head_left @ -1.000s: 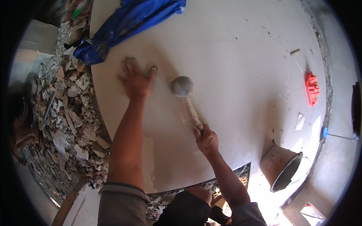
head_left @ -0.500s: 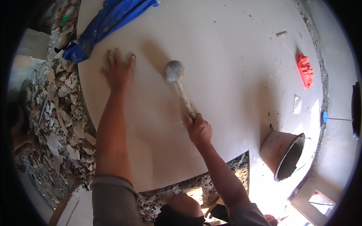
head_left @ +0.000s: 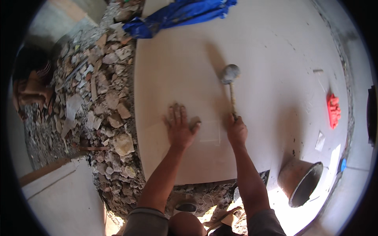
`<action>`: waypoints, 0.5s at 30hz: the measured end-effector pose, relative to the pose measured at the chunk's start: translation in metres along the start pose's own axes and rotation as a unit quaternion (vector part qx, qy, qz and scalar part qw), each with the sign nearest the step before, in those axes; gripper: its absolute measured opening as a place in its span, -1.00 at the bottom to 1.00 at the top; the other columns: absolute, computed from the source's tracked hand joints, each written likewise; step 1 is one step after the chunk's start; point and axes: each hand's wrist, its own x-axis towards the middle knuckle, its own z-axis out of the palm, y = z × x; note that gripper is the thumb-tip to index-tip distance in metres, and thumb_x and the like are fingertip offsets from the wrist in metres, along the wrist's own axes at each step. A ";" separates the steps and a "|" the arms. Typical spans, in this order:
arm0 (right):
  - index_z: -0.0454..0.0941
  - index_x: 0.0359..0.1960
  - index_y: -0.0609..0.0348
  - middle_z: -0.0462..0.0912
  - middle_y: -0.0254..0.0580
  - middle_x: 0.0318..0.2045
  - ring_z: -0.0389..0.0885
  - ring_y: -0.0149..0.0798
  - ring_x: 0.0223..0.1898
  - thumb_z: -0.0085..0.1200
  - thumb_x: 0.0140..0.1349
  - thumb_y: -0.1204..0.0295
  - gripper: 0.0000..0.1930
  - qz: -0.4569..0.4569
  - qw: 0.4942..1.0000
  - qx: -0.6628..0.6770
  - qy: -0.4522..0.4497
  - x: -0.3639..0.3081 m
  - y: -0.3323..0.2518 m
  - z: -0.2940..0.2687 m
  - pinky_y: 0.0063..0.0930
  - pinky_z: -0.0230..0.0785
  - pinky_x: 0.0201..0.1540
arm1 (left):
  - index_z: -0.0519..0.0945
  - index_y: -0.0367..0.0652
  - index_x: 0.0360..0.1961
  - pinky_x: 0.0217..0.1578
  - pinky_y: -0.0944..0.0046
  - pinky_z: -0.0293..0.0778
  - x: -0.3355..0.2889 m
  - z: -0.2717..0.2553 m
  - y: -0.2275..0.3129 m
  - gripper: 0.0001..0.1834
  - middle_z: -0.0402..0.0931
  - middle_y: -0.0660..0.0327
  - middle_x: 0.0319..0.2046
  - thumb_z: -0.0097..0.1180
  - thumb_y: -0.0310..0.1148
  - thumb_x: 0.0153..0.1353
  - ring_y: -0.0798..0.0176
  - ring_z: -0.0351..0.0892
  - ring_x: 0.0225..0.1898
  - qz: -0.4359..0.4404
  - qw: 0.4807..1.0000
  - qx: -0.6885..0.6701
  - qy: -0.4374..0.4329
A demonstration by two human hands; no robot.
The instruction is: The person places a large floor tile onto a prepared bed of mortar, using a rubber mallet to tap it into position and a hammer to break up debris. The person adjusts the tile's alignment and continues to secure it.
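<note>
My right hand is wrapped round the handle of a rubber mallet. The mallet's grey round head is raised above a large pale tiled floor, with its shadow falling up and to the left. My left hand lies spread with the palm down on the tile surface, left of the mallet. Its fingers point away from me and hold nothing.
Broken rubble borders the tiles on the left. A blue plastic sheet lies at the far edge. Over on the right are a dirty bucket, tipped on its side, a red glove and a white scrap. A person is at far left.
My left hand has slid back toward me and to the right, still flat on the tiles. The mallet remains in my right hand, held more upright in view. The whole view has shifted.
</note>
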 end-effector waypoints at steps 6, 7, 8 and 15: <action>0.48 -0.37 0.29 0.61 0.19 -0.47 0.58 0.26 -0.32 -0.06 0.34 0.04 -0.54 -0.031 0.991 0.125 -0.024 -0.009 -0.016 -0.020 0.00 0.38 -0.26 | -0.10 -0.13 0.44 0.35 -0.32 -0.48 0.014 -0.024 0.007 -0.02 -0.28 0.07 0.47 -0.26 0.34 0.21 -0.02 -0.38 0.48 -0.038 0.996 -0.029 -0.074; 0.48 -0.36 0.32 0.60 0.20 -0.48 0.58 0.26 -0.32 -0.05 0.33 0.05 -0.54 -0.019 0.991 0.128 -0.038 -0.012 -0.020 -0.023 -0.01 0.38 -0.26 | -0.12 -0.11 0.45 0.35 -0.33 -0.49 0.013 -0.025 0.006 -0.03 -0.33 0.09 0.48 -0.27 0.33 0.23 -0.01 -0.40 0.48 -0.042 0.992 -0.033 -0.113; 0.48 -0.36 0.34 0.60 0.21 -0.49 0.57 0.26 -0.32 -0.04 0.33 0.06 -0.53 -0.010 0.990 0.132 -0.039 -0.015 -0.025 -0.024 -0.02 0.37 -0.26 | -0.13 -0.11 0.45 0.35 -0.33 -0.49 0.013 -0.025 0.006 -0.04 -0.33 0.09 0.48 -0.27 0.32 0.23 0.00 -0.40 0.48 -0.040 0.993 -0.038 -0.103; 0.48 -0.40 0.33 0.59 0.24 -0.49 0.58 0.27 -0.34 0.00 0.31 0.04 -0.53 -0.103 0.989 0.085 -0.067 -0.011 -0.048 -0.023 -0.01 0.38 -0.26 | -0.12 -0.13 0.45 0.36 -0.29 -0.46 0.011 -0.035 0.007 -0.04 -0.32 0.07 0.47 -0.31 0.34 0.24 0.00 -0.41 0.48 -0.040 0.992 -0.029 -0.116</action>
